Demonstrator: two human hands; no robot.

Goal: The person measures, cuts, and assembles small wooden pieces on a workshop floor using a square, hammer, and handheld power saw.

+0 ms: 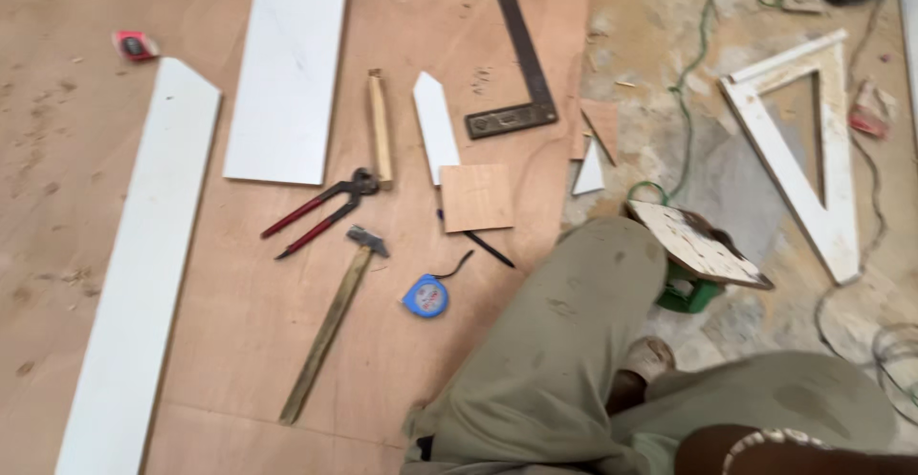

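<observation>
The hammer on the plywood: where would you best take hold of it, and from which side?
Grip the hammer on its long wooden handle, near the lower free end, coming from above. It lies flat, head pointing up toward the pincers with the tape measure beside it, so the lower handle is clearest for fingers.

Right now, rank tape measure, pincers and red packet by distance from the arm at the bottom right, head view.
1. Blue tape measure, low centre.
2. Red-handled pincers, further left and up.
3. Small red packet, top left corner.
</observation>
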